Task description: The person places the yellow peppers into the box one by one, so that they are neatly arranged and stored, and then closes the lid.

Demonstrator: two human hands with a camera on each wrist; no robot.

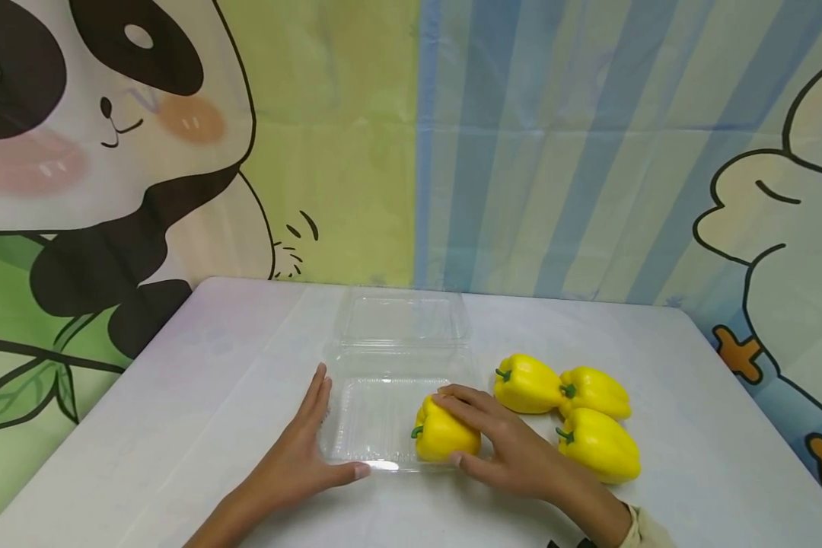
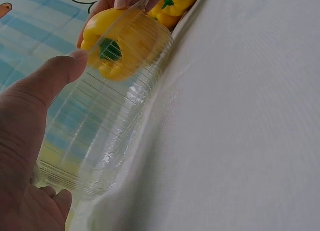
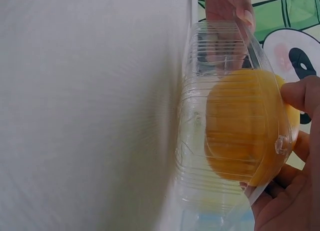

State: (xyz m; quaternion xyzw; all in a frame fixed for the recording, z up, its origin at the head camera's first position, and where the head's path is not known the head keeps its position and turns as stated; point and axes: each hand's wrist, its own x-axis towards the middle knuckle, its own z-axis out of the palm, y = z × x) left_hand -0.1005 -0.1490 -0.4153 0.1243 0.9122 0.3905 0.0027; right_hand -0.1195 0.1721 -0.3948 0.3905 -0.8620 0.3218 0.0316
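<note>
A clear plastic clamshell container (image 1: 377, 415) lies open on the white table (image 1: 199, 396), its lid (image 1: 400, 320) folded back. One yellow pepper (image 1: 438, 440) sits in the right side of the base. My right hand (image 1: 476, 430) grips this pepper, fingers over its top and thumb at the front. My left hand (image 1: 311, 434) lies flat against the container's left edge, thumb along the front rim. The left wrist view shows my thumb (image 2: 47, 83) by the ribbed container wall (image 2: 110, 136) with the pepper (image 2: 120, 46) behind it. In the right wrist view the pepper (image 3: 245, 126) shows through the container (image 3: 200, 141).
Three more yellow peppers (image 1: 527, 383) (image 1: 594, 392) (image 1: 599, 445) lie in a cluster on the table just right of the container. A cartoon panda and striped backdrop (image 1: 411, 137) hangs behind the table's far edge.
</note>
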